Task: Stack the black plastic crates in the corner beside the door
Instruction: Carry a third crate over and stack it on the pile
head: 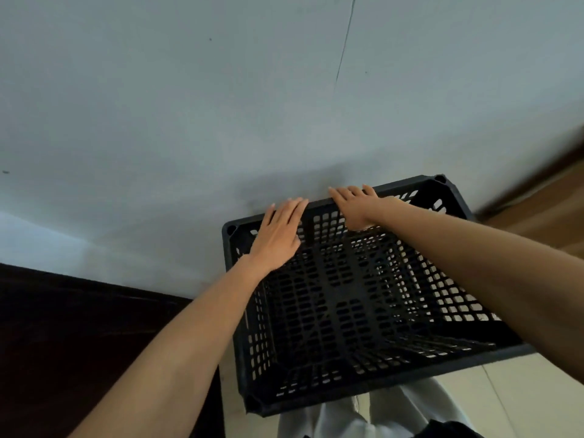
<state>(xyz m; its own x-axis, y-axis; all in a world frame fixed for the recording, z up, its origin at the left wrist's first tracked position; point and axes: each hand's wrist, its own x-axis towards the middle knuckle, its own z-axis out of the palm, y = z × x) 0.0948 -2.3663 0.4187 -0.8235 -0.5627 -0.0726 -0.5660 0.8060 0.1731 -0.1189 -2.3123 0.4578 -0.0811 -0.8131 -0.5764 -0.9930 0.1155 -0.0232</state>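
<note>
Against a pale wall [189, 121], a black plastic crate [347, 311] was squared up, left hand [278, 235] and right hand [357, 207] spread flat on its far rim; releasing seemed next.

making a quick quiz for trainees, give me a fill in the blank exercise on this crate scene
1. Both hands rest on the far rim of a black plastic ____.
2. The left hand lies flat, fingers pointing toward the pale ____.
3. The inside of the crate holds ____.
4. The right hand is nearer the crate's ____ far corner than the left hand is.

Missing words: crate; wall; nothing; right
</note>
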